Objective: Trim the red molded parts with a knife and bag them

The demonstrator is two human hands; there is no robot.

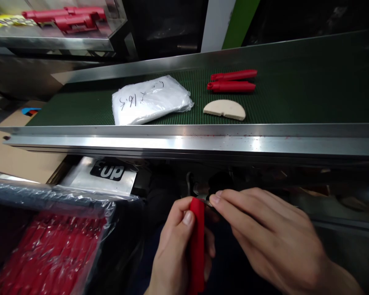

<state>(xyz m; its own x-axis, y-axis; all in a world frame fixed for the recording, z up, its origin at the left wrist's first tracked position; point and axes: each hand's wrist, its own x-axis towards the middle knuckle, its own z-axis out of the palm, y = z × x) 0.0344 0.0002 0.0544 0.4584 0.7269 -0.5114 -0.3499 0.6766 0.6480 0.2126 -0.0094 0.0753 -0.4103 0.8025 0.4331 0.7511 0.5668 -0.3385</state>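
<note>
A: What's the setting?

B: A dim work area. A green conveyor belt (295, 98) with a bright steel front rail (203, 143) crosses the upper half of the frame. Behind it, at upper left, a steel shelf (49, 41) carries more red parts (70, 17).

A: What lies on the belt?

B: Left of centre, a white plastic bag (150, 100) with handwriting on it. To its right, two red handles (232, 80) side by side, and just below them in the frame a pale half-round piece (224, 109), near them but apart.

A: And the hands?

B: Both are in the lower middle of the frame, under the rail. The left hand (172, 254) grips a red handle (197, 246) upright, thumb pressed on its front, fingers wrapped behind it. The right hand (264, 233) comes in from the lower right; its fingers (221, 200) are drawn narrow, pinching a small metal piece (206, 201) at the top end of that handle. The piece is mostly hidden, so I cannot tell its shape.

A: Anything else nearby?

B: At lower left, a bin lined with clear plastic (49, 246) holds many red pieces. Above it lies a silver pouch (107, 174) with black lettering, and brown cardboard (15, 151) shows at the left edge.
</note>
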